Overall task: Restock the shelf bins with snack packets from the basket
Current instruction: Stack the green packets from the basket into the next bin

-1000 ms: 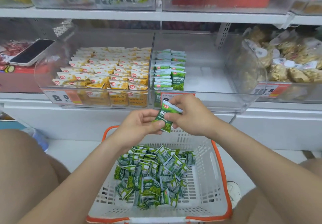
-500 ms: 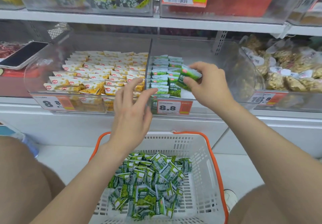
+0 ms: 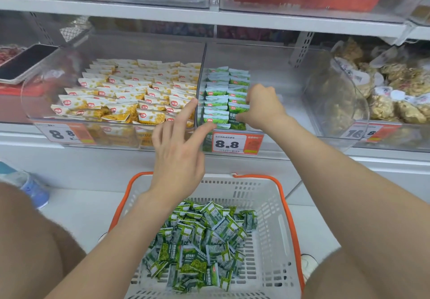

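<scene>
A white basket with an orange rim [image 3: 291,219] stands low in front of me and holds a heap of several green snack packets [image 3: 200,240]. On the shelf, a clear bin [image 3: 281,77] has two rows of green packets [image 3: 216,96] along its left side. My right hand [image 3: 264,107] is inside this bin, fingers curled, and pinches a green packet [image 3: 237,121] at the front of the second row. My left hand [image 3: 179,152] hovers in front of the bin's divider. Its fingers are spread and hold nothing.
The clear bin to the left is packed with yellow snack packets [image 3: 130,96]. A phone [image 3: 25,62] lies on stock at far left. Bagged snacks [image 3: 395,89] fill the bin at right. An 8.8 price tag [image 3: 229,143] hangs on the bin front. My knees flank the basket.
My right hand carried the green packet from above the basket into the bin and lowered it onto the second row. My left hand let go of it and rose, open, toward the bin.
</scene>
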`<state>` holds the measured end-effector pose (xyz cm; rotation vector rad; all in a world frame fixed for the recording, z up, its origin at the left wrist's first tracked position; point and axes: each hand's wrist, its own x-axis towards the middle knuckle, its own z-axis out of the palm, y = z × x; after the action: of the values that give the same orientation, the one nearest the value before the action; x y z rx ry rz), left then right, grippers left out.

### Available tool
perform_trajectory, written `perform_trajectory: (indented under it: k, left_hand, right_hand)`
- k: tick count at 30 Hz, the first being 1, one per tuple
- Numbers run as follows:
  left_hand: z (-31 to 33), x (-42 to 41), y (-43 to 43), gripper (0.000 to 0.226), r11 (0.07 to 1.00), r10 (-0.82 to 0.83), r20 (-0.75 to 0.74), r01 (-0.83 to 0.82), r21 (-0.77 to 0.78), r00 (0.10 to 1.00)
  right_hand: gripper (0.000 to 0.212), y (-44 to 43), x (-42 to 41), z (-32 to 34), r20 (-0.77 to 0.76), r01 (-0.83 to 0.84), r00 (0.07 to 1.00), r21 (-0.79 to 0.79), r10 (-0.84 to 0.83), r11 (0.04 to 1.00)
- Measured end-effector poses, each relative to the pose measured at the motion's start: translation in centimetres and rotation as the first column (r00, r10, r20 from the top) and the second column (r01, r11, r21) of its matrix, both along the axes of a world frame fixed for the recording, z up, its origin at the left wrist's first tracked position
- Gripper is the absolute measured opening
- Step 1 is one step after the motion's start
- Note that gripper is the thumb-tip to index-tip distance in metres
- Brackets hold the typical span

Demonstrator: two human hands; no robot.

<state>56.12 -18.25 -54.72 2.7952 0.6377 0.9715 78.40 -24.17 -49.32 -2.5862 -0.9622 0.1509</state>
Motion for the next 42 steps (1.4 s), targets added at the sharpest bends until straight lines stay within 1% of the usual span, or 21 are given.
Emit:
perform_trajectory:
  k: [3, 7, 9, 11, 13, 14, 15, 17, 19, 21, 23, 24, 26, 28, 30, 32, 34, 36, 38, 39, 42]
  left_hand:
    - [-0.2, -0.2, 0.0, 0.067, 1.000, -0.007, 0.003, 0.007, 0.003, 1.000]
    - [-0.4, -0.4, -0.1, 0.074, 1.000, -0.012, -0.023, 0.012, 0.018, 1.000]
    - [-0.2, -0.4, -0.3, 0.078, 1.000, -0.011, -0.013, 0.011, 0.019, 1.000]
    - [-0.1, -0.4, -0.6, 0.077, 1.000, 0.002, 0.030, -0.003, 0.012, 1.000]
    - [-0.3, -0.5, -1.0, 0.066, 0.999, 0.041, 0.146, -0.042, 0.006, 0.988]
    - [-0.5, -0.7, -1.1, 0.057, 0.998, 0.065, 0.216, -0.069, 0.009, 0.974]
    - [-1.0, -0.9, -1.1, 0.048, 0.996, 0.075, 0.269, -0.082, 0.017, 0.960]
    - [-2.6, -1.3, -0.6, 0.032, 1.000, 0.011, 0.278, -0.013, 0.006, 0.960]
    - [-4.8, -1.5, 0.2, 0.019, 0.987, -0.115, 0.126, 0.127, -0.093, 0.985]
    - [-7.5, -1.6, 0.8, 0.011, 0.966, -0.166, -0.207, 0.117, -0.229, 0.964]
    - [-10.7, -2.2, 1.1, 0.012, 0.951, -0.185, -0.518, 0.019, -0.308, 0.835]
    - [-12.3, -2.6, 1.1, 0.015, 0.944, -0.208, -0.613, -0.008, -0.331, 0.762]
    - [-15.3, -3.4, 0.9, 0.024, 0.923, -0.245, -0.727, -0.075, -0.377, 0.641]
    - [-18.0, -3.8, 0.3, 0.027, 0.901, -0.284, -0.788, -0.129, -0.414, 0.546]
    - [-20.4, -3.6, -0.6, 0.033, 0.886, -0.333, -0.814, -0.137, -0.443, 0.477]
    - [-22.9, -3.2, -1.4, 0.057, 0.888, -0.371, -0.814, -0.087, -0.452, 0.447]
    - [-24.3, -2.8, -2.1, 0.083, 0.886, -0.413, -0.819, -0.035, -0.463, 0.399]
    - [-25.4, -2.8, -2.2, 0.091, 0.886, -0.444, -0.839, 0.017, -0.463, 0.314]
    - [-26.9, -3.0, -1.8, 0.085, 0.880, -0.454, -0.839, 0.003, -0.475, 0.301]
    - [-27.7, -3.2, -1.5, 0.075, 0.864, -0.466, -0.819, -0.029, -0.503, 0.333]
    - [-28.5, -3.4, -1.1, 0.023, 0.783, -0.462, -0.753, -0.183, -0.594, 0.468]
  right_hand:
    - [0.055, -0.2, 0.4, -0.4, 0.055, 0.058, 0.997, -0.040, -0.056, 0.998]
    - [0.042, -0.9, 0.2, -0.1, -0.043, -0.059, 0.997, -0.058, 0.057, 0.997]
    - [0.033, -1.7, -0.6, 0.6, 0.033, -0.081, 0.996, 0.042, 0.080, 0.996]
    - [0.028, -2.7, -2.6, 1.7, 0.172, -0.088, 0.984, 0.215, 0.051, 0.973]
    - [0.030, -4.2, -5.9, 2.8, 0.242, -0.164, 0.967, 0.357, 0.079, 0.919]
    - [0.032, -5.0, -7.7, 2.9, 0.257, -0.220, 0.958, 0.371, 0.128, 0.902]
    - [0.033, -5.9, -9.5, 2.8, 0.265, -0.279, 0.944, 0.335, 0.194, 0.900]
    - [0.035, -7.4, -12.4, 1.8, 0.263, -0.391, 0.900, 0.134, 0.348, 0.910]
    - [0.030, -8.1, -14.3, 0.1, 0.196, -0.494, 0.839, -0.119, 0.508, 0.862]
    - [0.022, -8.2, -15.4, -1.9, 0.071, -0.586, 0.771, -0.308, 0.633, 0.749]
    - [0.020, -8.3, -15.9, -4.1, -0.083, -0.639, 0.721, -0.462, 0.688, 0.615]
    - [0.018, -8.3, -16.1, -5.2, -0.156, -0.649, 0.708, -0.528, 0.688, 0.548]
    - [0.016, -8.3, -16.1, -6.8, -0.271, -0.652, 0.699, -0.622, 0.661, 0.434]
    - [0.015, -8.0, -15.8, -7.4, -0.328, -0.649, 0.709, -0.650, 0.624, 0.396]
    - [0.011, -7.5, -15.1, -7.3, -0.327, -0.647, 0.716, -0.644, 0.617, 0.409]
    - [0.005, -6.9, -14.5, -7.0, -0.289, -0.643, 0.716, -0.628, 0.635, 0.438]
    - [0.010, -6.3, -14.0, -7.0, -0.247, -0.636, 0.714, -0.619, 0.654, 0.460]
    - [0.014, -5.9, -13.6, -7.3, -0.234, -0.638, 0.711, -0.611, 0.663, 0.468]
    - [0.010, -5.6, -13.5, -7.7, -0.253, -0.649, 0.709, -0.599, 0.658, 0.469]
    - [0.007, -5.5, -13.5, -7.8, -0.267, -0.655, 0.708, -0.596, 0.654, 0.465]
    - [0.006, -5.5, -13.6, -8.2, -0.286, -0.666, 0.697, -0.599, 0.658, 0.444]
